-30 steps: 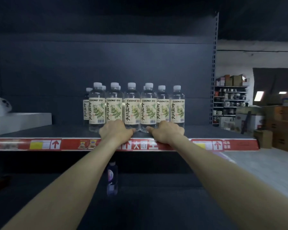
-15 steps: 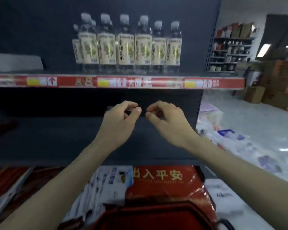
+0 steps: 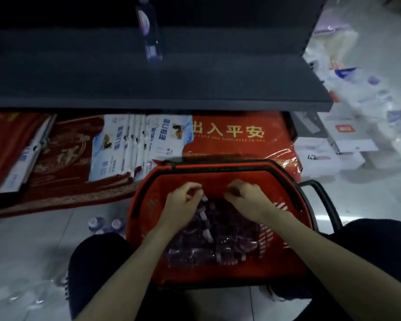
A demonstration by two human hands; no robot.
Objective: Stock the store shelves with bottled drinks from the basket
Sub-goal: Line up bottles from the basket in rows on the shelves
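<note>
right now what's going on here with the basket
A person bends over a red plastic shopping basket on the floor, left hand and right hand both down among its clear purple-labelled bottles. Their fingers are curled, but whether either grips one is unclear. One matching bottle stands on the dark metal shelf above.

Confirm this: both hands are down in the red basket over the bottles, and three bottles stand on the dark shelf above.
Not quite. The head view shows one bottle standing on the shelf, not three. The rest is right: the left hand and right hand are down in the red basket over the bottles.
</note>
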